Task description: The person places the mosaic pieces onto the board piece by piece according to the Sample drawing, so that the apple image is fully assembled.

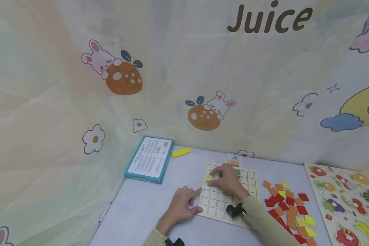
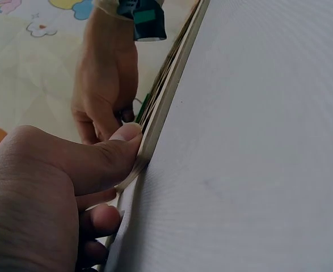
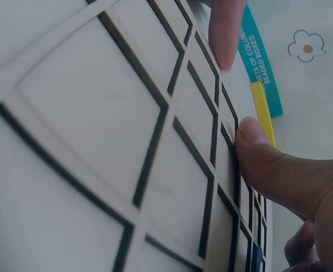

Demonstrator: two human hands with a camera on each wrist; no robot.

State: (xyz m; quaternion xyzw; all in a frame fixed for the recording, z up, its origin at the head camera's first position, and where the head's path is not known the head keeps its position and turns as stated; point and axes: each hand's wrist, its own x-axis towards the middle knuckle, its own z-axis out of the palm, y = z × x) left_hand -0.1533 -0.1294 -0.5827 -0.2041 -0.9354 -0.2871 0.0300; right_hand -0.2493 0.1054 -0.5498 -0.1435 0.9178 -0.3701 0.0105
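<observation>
A grid board (image 1: 213,205) of pale wood lies flat on the white table. Over its upper left part, my right hand (image 1: 227,179) pinches a small yellow tile (image 1: 209,178) between thumb and index finger, at a cell of the left column. In the right wrist view the thumb (image 3: 268,153) comes down on the grid, and the tile is hidden. A green tile (image 1: 238,172) shows beyond the hand, and a blue tile (image 3: 257,259) sits in the grid. My left hand (image 1: 181,205) rests at the board's left edge, its index fingertip and thumb touching the rim.
Loose red, orange and yellow tiles (image 1: 290,201) lie scattered right of the board. A fruit puzzle board (image 1: 332,194) stands farther right. A pattern card (image 1: 234,160) is behind the grid. At back left lie a teal box (image 1: 149,159) and a yellow bar (image 1: 181,152).
</observation>
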